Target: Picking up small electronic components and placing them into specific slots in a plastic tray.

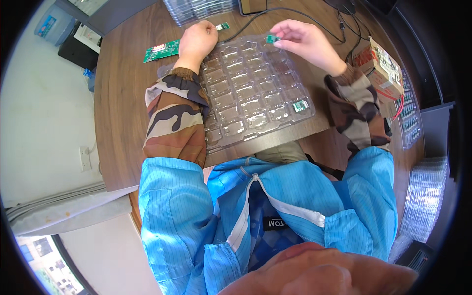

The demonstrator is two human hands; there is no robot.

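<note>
My left hand [198, 40] is closed at the far left corner of a clear plastic tray [238, 91]. A small green circuit board with a white part [223, 26] sticks out from its fingertips, which partly hide it. Between the thumb and fingers of my right hand [302, 43] is another small green circuit board [272, 39], above the tray's far right edge. One more small circuit board [300, 105] lies in a pocket at the tray's near right. A larger green board [162, 51] with a lit red display sits left of my left hand, partly covered by it.
Stacked clear trays [196, 10] stand at the back of the wooden table [123, 113]. A black cable [295, 10] runs along the far side. At the right are a cardboard box [381, 69], red wires, a tray of boards [409, 120] and another tray stack [424, 196].
</note>
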